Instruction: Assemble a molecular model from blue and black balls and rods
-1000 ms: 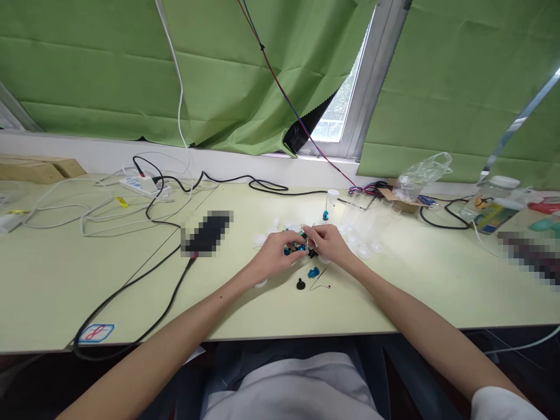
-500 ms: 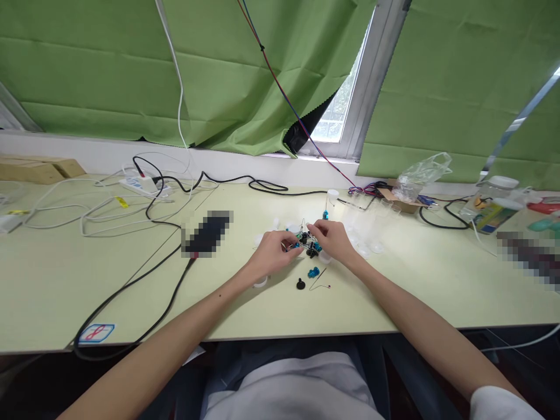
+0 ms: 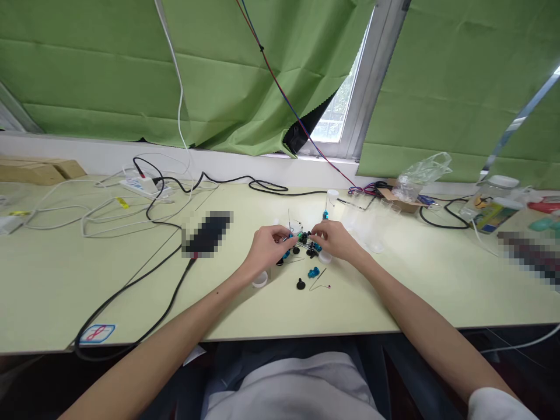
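The left hand (image 3: 265,248) has its grip pressed together, thumb and fingertips pinching the left side of a cluster of small blue and black parts (image 3: 301,239) with thin wires standing up out of it. The right hand (image 3: 336,240) pinches the same cluster from the other side. The cluster is held between both hands just above the surface (image 3: 394,291), near its middle; how the parts are joined is too small to tell.

The step in hand looks like fine two-handed work on the cluster, one hand steadying it while the other works at a wire or a part. Any further handling calls for a light, steady pinch, since the wires look thin enough to bend and the parts small enough to slip.

Just in front of the hands lie a loose blue piece (image 3: 313,272), a black piece (image 3: 300,284) and a thin wire with a red tip (image 3: 319,281). A white cap (image 3: 259,280) sits beside the left wrist. Behind the right hand stand some clear cups (image 3: 371,230). To the left, well apart, a black cable (image 3: 144,274) runs across the surface, and a plastic bag (image 3: 422,175) lies at the far right. The loose pieces near the wrists could be knocked; nothing else crowds the hands.
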Tool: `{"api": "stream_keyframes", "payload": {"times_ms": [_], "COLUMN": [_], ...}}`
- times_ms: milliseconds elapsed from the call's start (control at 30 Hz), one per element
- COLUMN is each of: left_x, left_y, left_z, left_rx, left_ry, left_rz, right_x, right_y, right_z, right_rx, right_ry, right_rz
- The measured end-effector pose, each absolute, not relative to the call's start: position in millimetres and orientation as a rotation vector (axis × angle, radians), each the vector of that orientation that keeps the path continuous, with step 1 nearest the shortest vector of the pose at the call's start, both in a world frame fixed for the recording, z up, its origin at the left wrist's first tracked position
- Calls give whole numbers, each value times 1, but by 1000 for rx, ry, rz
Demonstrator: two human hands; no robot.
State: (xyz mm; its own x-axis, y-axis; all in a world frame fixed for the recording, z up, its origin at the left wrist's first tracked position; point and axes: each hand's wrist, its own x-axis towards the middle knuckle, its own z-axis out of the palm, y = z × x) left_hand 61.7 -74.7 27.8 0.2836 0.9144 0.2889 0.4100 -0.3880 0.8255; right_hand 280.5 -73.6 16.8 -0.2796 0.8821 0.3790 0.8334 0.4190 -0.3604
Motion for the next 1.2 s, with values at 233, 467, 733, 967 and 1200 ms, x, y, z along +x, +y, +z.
{"api": "stream_keyframes", "payload": {"times_ms": [233, 467, 733, 967, 1200], "left_x": [61, 62, 63, 63, 64], "left_y": [-72, -74, -76, -79, -77], "left_z": [25, 27, 30, 35, 34], "left_rx": [1858, 1789, 1712, 1450, 1229], "left_ry": [1176, 1149, 1107, 979, 875], "left_rz": [1080, 1075, 1050, 1063, 1124], "right_x": [278, 277, 275, 276, 270], "right_y": [-75, -72, -72, -70, -75], "right_z": [14, 11, 9, 5, 11], "right_rx": [-1436, -1434, -1430, -1290, -1188], "right_ry": [-2251, -2254, -2206, -2012, -1791], "right_rz": [209, 240, 287, 218, 332]}}
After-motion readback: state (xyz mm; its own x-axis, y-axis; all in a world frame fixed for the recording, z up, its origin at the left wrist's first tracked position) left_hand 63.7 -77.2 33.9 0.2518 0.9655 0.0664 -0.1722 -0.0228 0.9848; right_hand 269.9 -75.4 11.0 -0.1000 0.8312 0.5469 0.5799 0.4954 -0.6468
